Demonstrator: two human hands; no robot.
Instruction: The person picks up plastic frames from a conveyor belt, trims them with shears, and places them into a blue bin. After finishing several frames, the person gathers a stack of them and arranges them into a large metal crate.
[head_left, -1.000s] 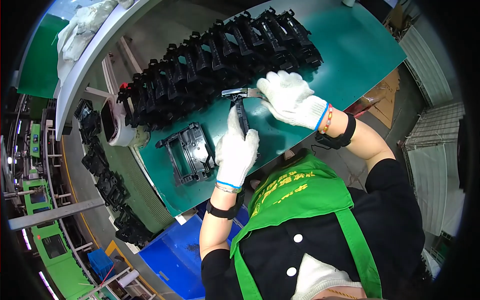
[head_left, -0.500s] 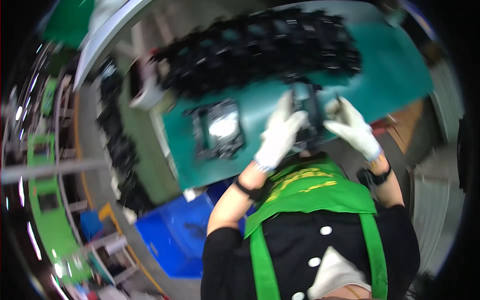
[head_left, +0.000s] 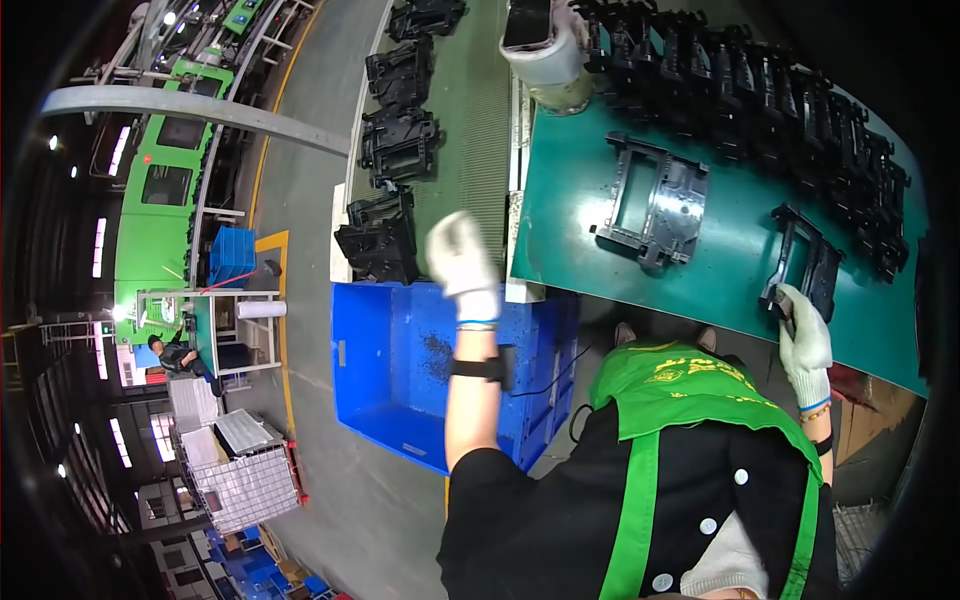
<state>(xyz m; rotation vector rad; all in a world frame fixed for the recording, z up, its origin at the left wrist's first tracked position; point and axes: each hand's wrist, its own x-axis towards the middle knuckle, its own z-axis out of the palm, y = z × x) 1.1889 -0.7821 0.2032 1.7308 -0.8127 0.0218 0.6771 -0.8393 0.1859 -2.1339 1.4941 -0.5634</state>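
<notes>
Your right hand (head_left: 803, 340) grasps the black bracket (head_left: 822, 272) at the frame's right, while your left hand (head_left: 463, 258), fingers too blurred to judge, is near the blue bin (head_left: 385, 388) at lower centre, which holds scattered dark bits (head_left: 437, 357).

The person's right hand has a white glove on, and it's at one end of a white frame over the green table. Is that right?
Not quite: the frame is black, not white, as the head view shows. The right hand, in its white glove, is at one end of it, over the green table.
</notes>
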